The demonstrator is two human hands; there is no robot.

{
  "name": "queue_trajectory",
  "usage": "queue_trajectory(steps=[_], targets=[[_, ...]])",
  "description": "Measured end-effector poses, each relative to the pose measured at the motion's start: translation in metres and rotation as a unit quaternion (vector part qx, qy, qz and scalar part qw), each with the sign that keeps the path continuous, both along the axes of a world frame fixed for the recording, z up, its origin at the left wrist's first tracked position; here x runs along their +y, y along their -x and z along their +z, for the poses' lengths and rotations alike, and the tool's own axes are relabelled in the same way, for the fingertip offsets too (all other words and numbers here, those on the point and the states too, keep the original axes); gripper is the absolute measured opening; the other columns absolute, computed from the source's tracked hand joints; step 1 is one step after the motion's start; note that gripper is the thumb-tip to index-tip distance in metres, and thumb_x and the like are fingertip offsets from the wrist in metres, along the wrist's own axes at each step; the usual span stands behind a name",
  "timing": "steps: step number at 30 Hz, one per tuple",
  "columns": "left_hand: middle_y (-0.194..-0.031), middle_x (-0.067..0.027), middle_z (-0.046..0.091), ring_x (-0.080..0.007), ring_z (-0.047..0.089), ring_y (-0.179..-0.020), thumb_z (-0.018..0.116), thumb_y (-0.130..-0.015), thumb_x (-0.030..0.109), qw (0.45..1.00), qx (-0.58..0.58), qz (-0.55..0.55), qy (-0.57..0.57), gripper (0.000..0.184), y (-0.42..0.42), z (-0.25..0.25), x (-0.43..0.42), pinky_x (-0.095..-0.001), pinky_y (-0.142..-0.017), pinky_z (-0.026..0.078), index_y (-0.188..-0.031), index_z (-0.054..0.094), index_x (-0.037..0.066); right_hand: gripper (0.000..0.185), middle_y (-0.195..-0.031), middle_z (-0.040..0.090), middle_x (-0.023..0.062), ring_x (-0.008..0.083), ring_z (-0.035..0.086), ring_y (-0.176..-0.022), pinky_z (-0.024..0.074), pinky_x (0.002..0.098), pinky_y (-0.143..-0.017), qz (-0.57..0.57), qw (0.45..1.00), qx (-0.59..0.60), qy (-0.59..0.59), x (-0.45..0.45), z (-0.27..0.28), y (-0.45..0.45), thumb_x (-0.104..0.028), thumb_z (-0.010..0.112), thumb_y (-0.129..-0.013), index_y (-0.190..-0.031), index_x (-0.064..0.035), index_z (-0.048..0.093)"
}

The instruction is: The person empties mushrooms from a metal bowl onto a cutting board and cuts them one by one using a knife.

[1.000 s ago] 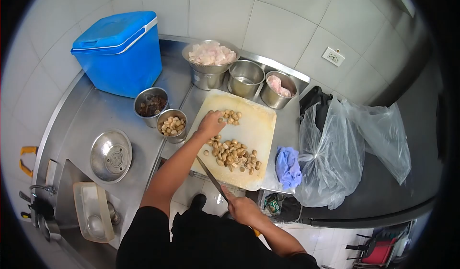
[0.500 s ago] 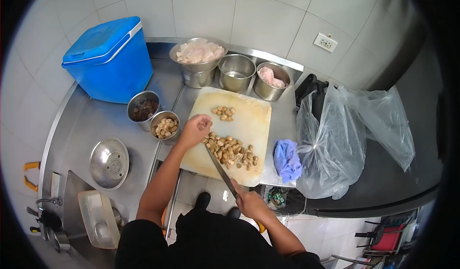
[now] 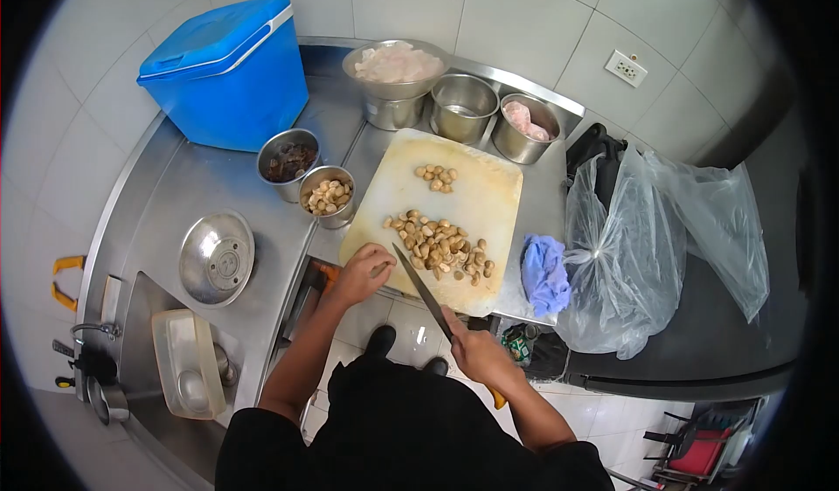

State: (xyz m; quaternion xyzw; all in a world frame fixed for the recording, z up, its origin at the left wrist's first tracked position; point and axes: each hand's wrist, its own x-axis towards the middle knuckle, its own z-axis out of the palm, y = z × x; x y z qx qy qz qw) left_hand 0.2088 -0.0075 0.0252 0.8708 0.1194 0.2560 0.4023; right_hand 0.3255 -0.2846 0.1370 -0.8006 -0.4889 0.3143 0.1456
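My right hand is closed around the yellow handle of a long knife, its blade angled up and left over the front of the cutting board. Beside the blade, at the board's front left edge, my left hand has its fingers pinched on a small brownish piece, seemingly a mushroom. A pile of small brown mushrooms lies just beyond the knife tip. Farther back on the board sits a smaller group of mushrooms.
Left of the board stand a metal cup of pale mushroom pieces and a pot with dark contents. Behind are a bowl of pale meat and two pots. A blue cloth and plastic bag lie right; a blue cooler stands left.
My left hand has drawn back from the pile to the board's front left edge. The knife stays in my right hand. The whole view has shifted slightly with my head.
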Motion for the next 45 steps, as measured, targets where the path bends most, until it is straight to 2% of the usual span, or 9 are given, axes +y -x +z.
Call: queue_trajectory(steps=[2,18,21,30,35,37,39,41,45], targets=[[-0.1,-0.011,0.062,-0.0241,0.064,-0.089,0.071,-0.086,0.002,0.998,0.014,0.032,0.061,0.014,-0.002,-0.001,-0.002,-0.0335,-0.079,0.053,-0.099,0.067,0.004,0.072,-0.081,0.068,0.0301,0.049,0.066,-0.073,0.0537,0.0573,-0.077,0.017,1.0,0.004,-0.012,-0.005,-0.001,0.002,-0.012,0.054,-0.092,-0.159,-0.0125,0.025],[-0.098,-0.0103,0.062,-0.0207,0.066,-0.083,0.068,-0.087,0.002,0.999,-0.003,0.013,0.039,0.013,-0.004,0.001,-0.001,-0.0307,-0.075,0.055,-0.099,0.064,0.002,0.074,-0.084,0.069,0.0293,0.0497,0.066,-0.076,0.0518,0.0582,-0.076,0.019,1.0,-0.017,-0.006,-0.013,-0.002,0.022,-0.01,0.052,-0.092,-0.16,-0.0151,0.023],[-0.097,-0.0098,0.063,-0.0207,0.067,-0.083,0.068,-0.086,0.001,0.999,0.007,0.01,0.041,0.013,-0.004,-0.001,-0.001,-0.031,-0.074,0.055,-0.099,0.064,0.001,0.073,-0.085,0.069,0.0274,0.0462,0.067,-0.077,0.0535,0.0552,-0.075,0.035,0.998,-0.031,0.039,0.001,-0.002,0.023,-0.011,0.053,-0.092,-0.159,-0.007,0.023],[-0.093,-0.0063,0.066,-0.0145,0.065,-0.08,0.068,-0.088,0.002,0.996,0.012,0.016,0.085,0.013,-0.007,0.0,0.012,-0.0279,-0.072,0.053,-0.1,0.065,0.001,0.076,-0.076,0.065,0.0311,0.0504,0.065,-0.07,0.0522,0.059,-0.073,-0.031,0.997,-0.015,-0.068,-0.01,-0.008,0.013,-0.01,0.056,-0.09,-0.159,-0.0121,0.024],[-0.096,-0.008,0.068,-0.0139,0.065,-0.081,0.067,-0.09,0.005,0.982,-0.056,0.117,0.138,0.019,-0.04,0.025,0.044,-0.028,-0.068,0.053,-0.108,0.065,0.001,0.074,-0.076,0.066,0.0298,0.0494,0.065,-0.07,0.0534,0.0586,-0.073,-0.011,0.997,0.002,-0.07,-0.008,-0.016,0.014,-0.012,0.055,-0.091,-0.158,-0.0164,0.027],[-0.098,-0.0092,0.069,-0.0168,0.066,-0.084,0.067,-0.09,0.005,0.983,-0.075,0.118,0.122,0.023,-0.068,0.029,0.064,-0.0295,-0.071,0.054,-0.112,0.065,0.001,0.073,-0.078,0.067,0.0281,0.0478,0.066,-0.071,0.053,0.0577,-0.073,0.024,0.996,0.007,-0.08,-0.004,-0.013,0.015,-0.011,0.054,-0.091,-0.158,-0.0165,0.027],[-0.099,-0.0104,0.069,-0.0215,0.067,-0.086,0.068,-0.088,0.007,0.994,-0.033,0.099,0.042,0.028,-0.094,0.041,0.076,-0.0328,-0.075,0.054,-0.115,0.065,0.002,0.073,-0.079,0.068,0.027,0.0466,0.066,-0.072,0.0527,0.0569,-0.073,0.032,0.996,0.001,-0.087,-0.001,-0.016,0.017,-0.011,0.053,-0.092,-0.159,-0.0168,0.026],[-0.106,-0.0142,0.068,-0.0274,0.067,-0.095,0.068,-0.085,0.006,0.995,0.026,0.086,0.045,0.031,-0.12,0.046,0.085,-0.0371,-0.085,0.054,-0.116,0.064,0.002,0.074,-0.079,0.068,0.0262,0.0463,0.066,-0.07,0.0532,0.0554,-0.07,0.024,0.999,0.002,-0.034,0.0,-0.019,0.017,-0.012,0.057,-0.091,-0.159,-0.021,0.028],[-0.116,-0.0205,0.064,-0.0376,0.059,-0.114,0.068,-0.084,0.007,0.997,0.056,0.031,-0.046,0.033,-0.177,0.001,0.111,-0.0446,-0.098,0.048,-0.117,0.065,0.002,0.074,-0.078,0.067,0.0283,0.0483,0.066,-0.072,0.0533,0.0562,-0.072,-0.019,1.0,0.005,-0.009,-0.003,-0.016,0.011,-0.014,0.055,-0.092,-0.159,-0.0227,0.026]])
